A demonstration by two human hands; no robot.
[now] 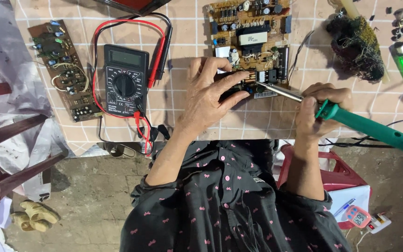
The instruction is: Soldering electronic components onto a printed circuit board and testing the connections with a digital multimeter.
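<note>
A checked beige cloth covers the surface (183,116), above a rough concrete floor (99,186). The left hand (208,95) rests on the near edge of a tan circuit board (250,42), its grip pinched on a small component there. The right hand (320,109) is clamped around a green-handled soldering iron (350,119), metal tip touching the board. A black multimeter (125,80) lies left.
</note>
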